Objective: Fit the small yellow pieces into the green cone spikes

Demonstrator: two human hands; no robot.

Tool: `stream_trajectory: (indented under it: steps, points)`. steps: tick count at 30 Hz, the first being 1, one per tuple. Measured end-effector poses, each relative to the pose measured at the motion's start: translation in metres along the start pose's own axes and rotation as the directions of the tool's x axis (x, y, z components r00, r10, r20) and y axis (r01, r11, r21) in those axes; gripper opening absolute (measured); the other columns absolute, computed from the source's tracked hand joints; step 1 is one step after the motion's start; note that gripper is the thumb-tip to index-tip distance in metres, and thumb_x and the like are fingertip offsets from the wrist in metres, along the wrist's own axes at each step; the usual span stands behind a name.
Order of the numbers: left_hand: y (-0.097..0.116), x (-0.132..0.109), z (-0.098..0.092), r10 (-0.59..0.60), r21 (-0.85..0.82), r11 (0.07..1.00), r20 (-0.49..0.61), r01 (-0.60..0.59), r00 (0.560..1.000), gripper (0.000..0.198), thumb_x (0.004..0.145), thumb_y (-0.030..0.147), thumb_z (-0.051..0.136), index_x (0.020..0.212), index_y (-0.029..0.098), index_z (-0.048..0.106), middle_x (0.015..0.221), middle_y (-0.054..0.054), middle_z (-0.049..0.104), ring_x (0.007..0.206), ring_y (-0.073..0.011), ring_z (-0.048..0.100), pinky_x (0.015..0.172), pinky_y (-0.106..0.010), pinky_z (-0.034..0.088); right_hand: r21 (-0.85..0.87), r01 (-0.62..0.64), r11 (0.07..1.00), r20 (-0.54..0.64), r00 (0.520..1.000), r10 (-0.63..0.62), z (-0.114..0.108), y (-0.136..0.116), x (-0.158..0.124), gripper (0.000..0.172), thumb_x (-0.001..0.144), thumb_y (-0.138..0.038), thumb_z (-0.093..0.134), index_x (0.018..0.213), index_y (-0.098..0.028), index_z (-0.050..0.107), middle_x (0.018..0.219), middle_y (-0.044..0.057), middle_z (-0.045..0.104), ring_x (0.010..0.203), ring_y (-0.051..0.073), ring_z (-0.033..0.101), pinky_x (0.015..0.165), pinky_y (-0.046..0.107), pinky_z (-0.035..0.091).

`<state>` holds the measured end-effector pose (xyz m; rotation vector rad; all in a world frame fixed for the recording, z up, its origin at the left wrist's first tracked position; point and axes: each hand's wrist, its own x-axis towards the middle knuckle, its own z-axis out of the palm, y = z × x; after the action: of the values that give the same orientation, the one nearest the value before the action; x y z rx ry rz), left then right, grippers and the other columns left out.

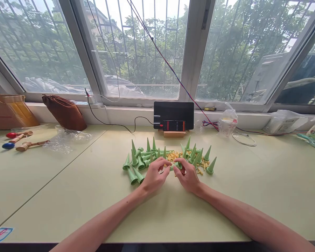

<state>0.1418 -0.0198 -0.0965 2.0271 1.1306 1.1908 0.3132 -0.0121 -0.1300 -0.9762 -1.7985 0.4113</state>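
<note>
Between my two hands, near the middle of the table, is a green plastic watering spike (176, 167), held lengthwise and partly hidden by my fingers. My left hand (157, 174) pinches its left end. Around its wider right end, the fingers of my right hand (187, 174) are closed. Just beyond them lies a heap of small yellow plastic valve pieces (174, 156). Several green spikes (133, 177) lie on their sides at the left. Pointed green cones (211, 166) stand upright on both sides of the heap.
A phone (174, 125) leans against a dark tablet (173, 113) on a wooden stand. Wooden mallets (28, 145), a brown drawstring bag (64, 112) and a cardboard box (13, 111) are at the left. A plastic-wrapped cup (228, 123) and coiled cable (244, 139) are at the back right.
</note>
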Motion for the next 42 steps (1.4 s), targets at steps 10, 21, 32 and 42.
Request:
stream_trajectory:
  steps: [10,21,32,42]
  points:
    - [-0.0050,-0.0010,0.0065,-0.070,-0.045,0.996,0.057,0.072,0.996,0.034,0.094,0.038,0.043,0.070,0.016,0.054,0.058,0.005,0.037,0.053,-0.0097,0.029,0.052,-0.024,0.024,0.004,0.014,1.000,0.019,1.000,-0.015,0.0001,-0.0002,0.0011,0.020,0.089,-0.033,0.052,0.100,-0.017,0.056,0.050,-0.007,0.052,0.039,0.009,0.035,0.045,0.021,0.033]
    - [-0.0036,0.0000,0.0057,-0.075,-0.117,0.989,0.159,0.094,0.984,0.041,0.098,0.041,0.037,0.066,0.016,0.042,0.059,0.005,0.036,0.055,-0.0087,0.028,0.054,-0.023,0.025,0.016,0.078,0.997,0.040,0.996,-0.079,0.0020,0.0000,0.0007,0.019,0.089,-0.030,0.053,0.104,-0.018,0.053,0.050,-0.009,0.052,0.039,0.008,0.033,0.044,0.020,0.033]
    - [-0.0022,-0.0013,0.0054,-0.065,-0.180,0.978,0.205,0.103,0.977,0.041,0.097,0.044,0.040,0.069,0.015,0.050,0.056,0.005,0.037,0.052,-0.0080,0.029,0.050,-0.022,0.025,0.041,0.126,0.991,0.012,0.992,-0.127,0.0024,0.0042,-0.0023,0.019,0.091,-0.028,0.051,0.108,-0.020,0.048,0.055,-0.009,0.051,0.039,0.007,0.041,0.043,0.019,0.033]
    - [0.0021,-0.0019,0.0030,-0.164,-0.443,0.816,0.439,0.371,0.884,0.037,0.094,0.051,0.045,0.076,0.019,0.046,0.049,0.007,0.043,0.039,-0.0058,0.029,0.040,-0.020,0.026,0.102,0.177,0.979,0.012,0.984,-0.179,-0.0057,-0.0011,-0.0026,0.018,0.095,-0.024,0.043,0.112,-0.021,0.045,0.057,-0.008,0.049,0.042,0.009,0.041,0.044,0.021,0.035]
